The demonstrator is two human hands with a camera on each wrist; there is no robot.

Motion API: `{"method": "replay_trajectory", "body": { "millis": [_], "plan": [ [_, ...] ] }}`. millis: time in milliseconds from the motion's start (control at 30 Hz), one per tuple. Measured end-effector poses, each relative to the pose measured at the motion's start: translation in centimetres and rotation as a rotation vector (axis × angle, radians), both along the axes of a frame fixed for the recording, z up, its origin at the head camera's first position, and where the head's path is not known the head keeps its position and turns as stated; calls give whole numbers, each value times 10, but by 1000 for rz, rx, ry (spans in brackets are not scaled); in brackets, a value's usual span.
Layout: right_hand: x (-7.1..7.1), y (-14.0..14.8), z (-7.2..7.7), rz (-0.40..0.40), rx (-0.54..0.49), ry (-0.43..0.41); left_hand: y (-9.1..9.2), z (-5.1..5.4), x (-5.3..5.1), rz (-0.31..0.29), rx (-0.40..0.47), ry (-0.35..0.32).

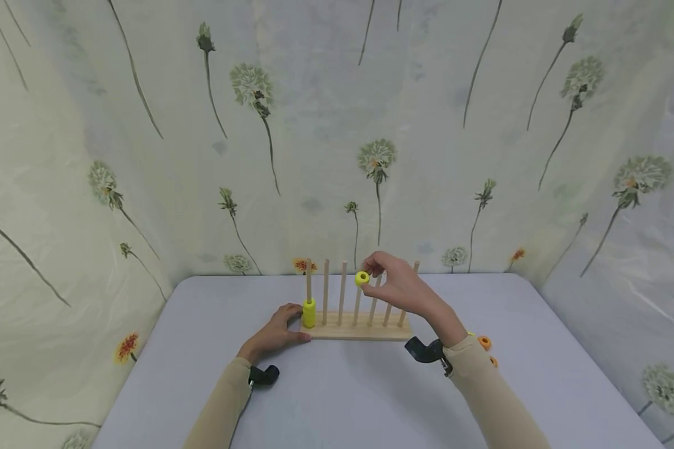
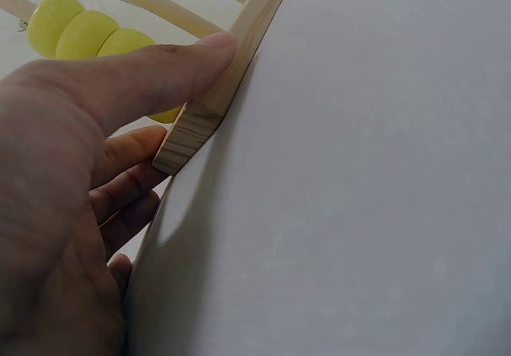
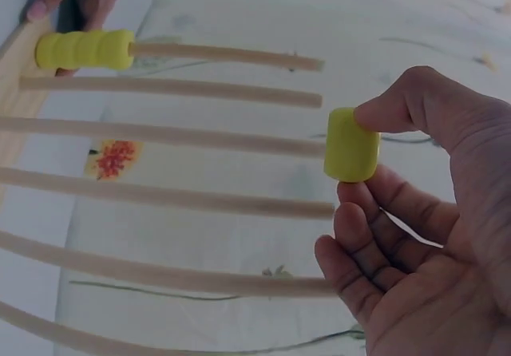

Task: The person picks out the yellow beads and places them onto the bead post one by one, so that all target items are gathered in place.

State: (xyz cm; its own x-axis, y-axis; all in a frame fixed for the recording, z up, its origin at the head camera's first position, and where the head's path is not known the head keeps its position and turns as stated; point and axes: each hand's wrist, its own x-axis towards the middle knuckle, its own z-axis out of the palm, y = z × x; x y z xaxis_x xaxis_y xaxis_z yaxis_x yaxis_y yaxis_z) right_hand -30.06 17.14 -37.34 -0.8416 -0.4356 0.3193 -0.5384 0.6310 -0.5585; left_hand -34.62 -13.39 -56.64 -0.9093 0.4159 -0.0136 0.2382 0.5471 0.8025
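Between thumb and fingers, my right hand (image 1: 400,285) pinches a yellow bead (image 3: 351,146) with a hole through it. The bead is up near the tops of the middle pegs of a wooden peg rack (image 1: 359,335), not on any peg. My left hand (image 1: 272,335) grips the left end of the rack's base (image 2: 192,128), thumb on the front side and fingers behind. Several yellow beads (image 1: 309,313) are stacked on the leftmost peg (image 3: 223,52), next to that hand. The other pegs (image 3: 200,139) are bare where they show; my right hand hides parts of some in the head view.
Orange beads (image 1: 485,342) and a bit of a yellow-green one (image 1: 470,333) lie on the table to the right, partly behind my right forearm. The table (image 1: 326,399) has a pale cover. Behind it hangs a flower-patterned curtain (image 1: 314,125).
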Motion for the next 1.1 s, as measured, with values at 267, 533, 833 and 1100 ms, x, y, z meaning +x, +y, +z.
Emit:
{"method": "replay_trajectory", "body": {
  "millis": [267,533,833,1100],
  "plan": [
    [-16,-26,21,47,-2,2,1,3,1,13,-8,-6],
    [-30,-48,29,77,-3,-9,1,1,0,16,-5,-17],
    [-42,-71,33,101,15,-28,0,-1,-2,16,-7,-5],
    [-49,-84,25,101,44,-39,0,1,0,6,9,-22]
  ]
}}
